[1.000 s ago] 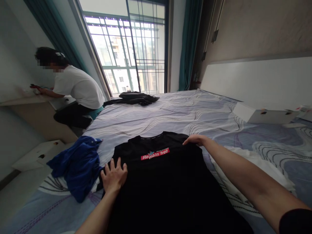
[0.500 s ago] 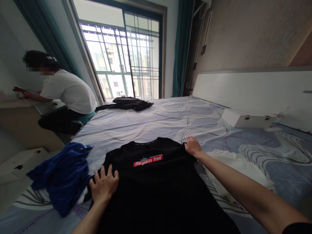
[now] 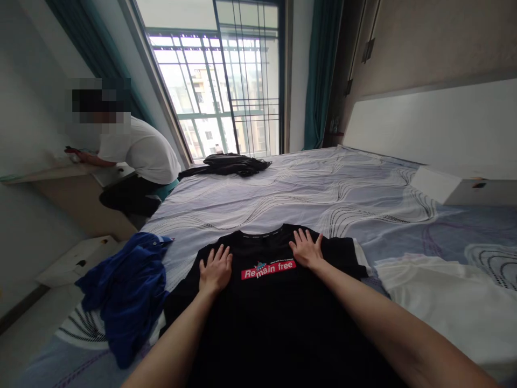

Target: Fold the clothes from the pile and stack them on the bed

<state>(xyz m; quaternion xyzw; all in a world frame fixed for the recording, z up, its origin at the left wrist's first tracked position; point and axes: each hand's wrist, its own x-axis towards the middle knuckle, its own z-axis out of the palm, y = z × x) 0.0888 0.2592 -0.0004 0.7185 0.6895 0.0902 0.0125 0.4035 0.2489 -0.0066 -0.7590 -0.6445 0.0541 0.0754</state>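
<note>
A black T-shirt [image 3: 262, 323] lies spread on the bed, its neckline away from me and a red "Remain free" print across the chest. My left hand [image 3: 216, 268] rests flat on the shirt's left shoulder area with fingers spread. On the other side of the print, my right hand [image 3: 307, 248] lies open on the fabric near the collar, thumb apart. White cloth shows at the edge of the right sleeve. The shirt's lower part runs out of view at the bottom.
A crumpled blue garment [image 3: 129, 291] lies left of the shirt, a white garment [image 3: 448, 302] to the right. Dark clothing [image 3: 234, 163] sits at the bed's far edge. A white box [image 3: 464, 186] stands by the headboard. Another person [image 3: 149, 151] sits at a desk on the left.
My right hand has let go of the right sleeve and moved inward onto the chest. My left hand has slid up from the left sleeve toward the shoulder. The view has shifted.
</note>
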